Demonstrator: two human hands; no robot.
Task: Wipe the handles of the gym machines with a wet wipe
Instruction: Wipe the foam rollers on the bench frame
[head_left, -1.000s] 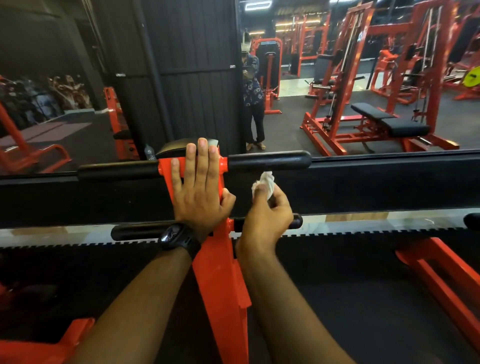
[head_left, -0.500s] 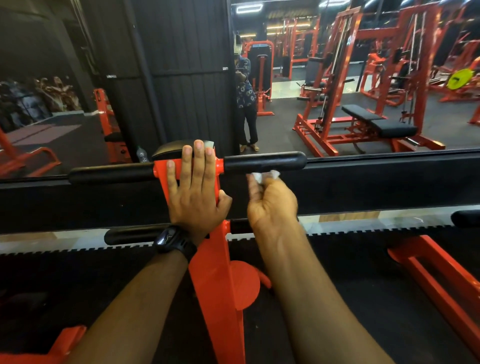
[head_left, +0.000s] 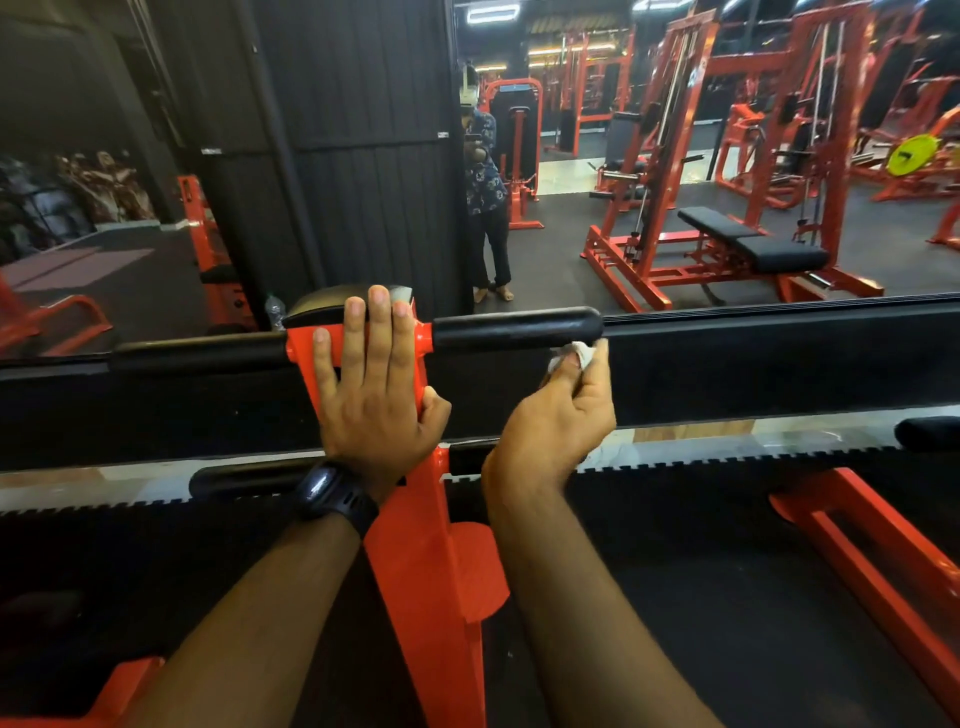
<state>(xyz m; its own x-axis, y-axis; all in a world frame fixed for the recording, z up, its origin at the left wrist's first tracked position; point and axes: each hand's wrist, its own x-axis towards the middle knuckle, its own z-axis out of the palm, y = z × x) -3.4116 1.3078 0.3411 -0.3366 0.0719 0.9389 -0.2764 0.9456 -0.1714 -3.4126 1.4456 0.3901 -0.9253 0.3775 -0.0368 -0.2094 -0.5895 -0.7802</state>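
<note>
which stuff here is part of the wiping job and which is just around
Job: wet wipe pinched in right hand; black upper handle just above it; left hand flat on orange post.
Just around: bench, yellow plate, water bottle.

left hand (head_left: 374, 405) lies flat, fingers (head_left: 378, 338) straight; right hand (head_left: 561, 410) is raised, fingers curled in a pinch.

The post (head_left: 431, 571) is showing glossy orange-painted metal; the black handle (head_left: 514, 326) jutting right of the post is gleaming smooth; the wet wipe (head_left: 584, 355) is looking crumpled, fibrous.
</note>
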